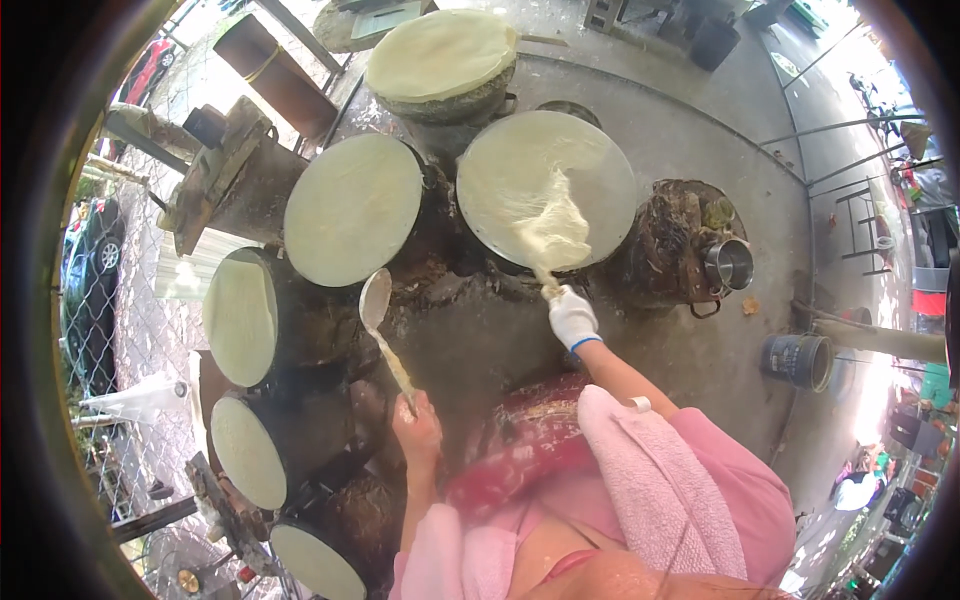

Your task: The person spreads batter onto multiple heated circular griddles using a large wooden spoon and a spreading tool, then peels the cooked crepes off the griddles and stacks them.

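My left hand (pixel 418 435), bare and wet with batter, grips the handle of a metal ladle (pixel 376 300) whose bowl points up, near the lower edge of a round griddle coated with pale batter (pixel 354 210). My right hand (pixel 573 319) wears a white knit glove with a blue cuff. It is closed on the short handle of a batter-coated spreading tool (pixel 553 232), which lies on the large round griddle (pixel 495 165). Pale batter covers much of that griddle's left side; its right side shows greyer. The tool's exact shape is hard to tell under the batter.
Several more round griddles with pale sheets (pixel 240 315) curve down the left side. A stacked pale sheet (pixel 442 56) tops a round support at the back. Right of the large griddle, a stove-like stand (pixel 660 240) bears a metal pot (pixel 729 265). A dark bucket (pixel 796 362) stands farther right.
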Action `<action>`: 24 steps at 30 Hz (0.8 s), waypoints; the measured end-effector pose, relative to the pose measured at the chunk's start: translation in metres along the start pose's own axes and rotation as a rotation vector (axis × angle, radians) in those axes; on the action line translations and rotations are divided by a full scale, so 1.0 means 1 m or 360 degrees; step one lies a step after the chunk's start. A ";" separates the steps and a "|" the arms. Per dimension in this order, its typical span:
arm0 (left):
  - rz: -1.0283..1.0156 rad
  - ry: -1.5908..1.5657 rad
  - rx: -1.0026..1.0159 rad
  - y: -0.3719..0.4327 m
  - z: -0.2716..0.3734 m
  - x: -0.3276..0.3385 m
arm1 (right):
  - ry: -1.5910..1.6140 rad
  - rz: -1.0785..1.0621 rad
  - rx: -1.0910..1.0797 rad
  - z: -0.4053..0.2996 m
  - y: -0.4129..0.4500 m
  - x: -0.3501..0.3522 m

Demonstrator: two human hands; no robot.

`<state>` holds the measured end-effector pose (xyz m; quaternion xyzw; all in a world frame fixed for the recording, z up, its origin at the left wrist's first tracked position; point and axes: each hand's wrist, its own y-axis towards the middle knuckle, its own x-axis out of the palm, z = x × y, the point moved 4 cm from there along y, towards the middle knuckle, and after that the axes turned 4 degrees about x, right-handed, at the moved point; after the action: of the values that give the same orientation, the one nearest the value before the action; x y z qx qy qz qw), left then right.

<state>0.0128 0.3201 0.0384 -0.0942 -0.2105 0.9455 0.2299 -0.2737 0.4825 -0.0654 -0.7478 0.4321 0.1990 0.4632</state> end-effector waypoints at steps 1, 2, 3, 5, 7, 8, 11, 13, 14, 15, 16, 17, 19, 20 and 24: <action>0.0012 0.0018 0.0003 -0.003 0.002 0.007 | -0.0010 0.0082 0.0091 0.008 0.001 -0.016; 0.0009 -0.0007 0.0016 -0.007 0.004 0.016 | 0.0019 0.0181 0.0036 0.025 0.014 -0.026; 0.0004 -0.0031 0.0033 -0.009 0.006 0.024 | 0.0068 0.0182 0.0053 0.031 0.022 -0.044; 0.0001 0.0033 0.0060 -0.013 0.014 0.052 | 0.0263 0.0109 0.0072 0.073 0.066 -0.054; 0.0045 0.0101 0.0068 -0.022 0.016 0.068 | 0.0744 -0.0281 0.0339 0.047 0.044 -0.077; 0.0028 0.0085 0.0075 -0.026 0.018 0.079 | 0.0730 -0.0380 0.0294 0.043 0.033 -0.081; 0.0051 0.0117 0.0076 -0.039 0.024 0.103 | -0.0187 -0.0324 -0.0373 0.071 0.026 -0.068; 0.0096 0.0169 0.0065 -0.047 0.024 0.110 | -0.0249 -0.0194 -0.0212 0.085 0.033 -0.094; 0.0112 0.0181 0.0064 -0.049 0.024 0.113 | -0.0268 -0.0072 -0.0233 0.089 0.049 -0.109; 0.0106 0.0206 0.0060 -0.051 0.025 0.119 | -0.0230 0.0066 -0.0272 0.101 0.073 -0.120; 0.0096 0.0227 0.0055 -0.051 0.026 0.124 | -0.0187 0.0173 -0.0351 0.104 0.095 -0.129; 0.0066 0.0196 0.0011 -0.051 0.027 0.133 | -0.0093 0.0287 -0.0344 0.100 0.112 -0.141; 0.0032 0.0178 -0.0034 -0.051 0.027 0.143 | 0.0157 -0.0010 -0.0162 0.085 0.127 -0.150; 0.0030 0.0186 -0.0050 -0.051 0.026 0.147 | 0.0321 -0.0134 -0.0196 0.090 0.123 -0.139; 0.0075 0.0218 -0.0079 -0.049 0.020 0.154 | -0.0231 -0.0514 -0.0355 0.120 0.078 -0.126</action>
<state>-0.1085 0.4253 0.0654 -0.1692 -0.2153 0.9365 0.2191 -0.3948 0.6291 -0.0772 -0.8377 0.2474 0.2221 0.4333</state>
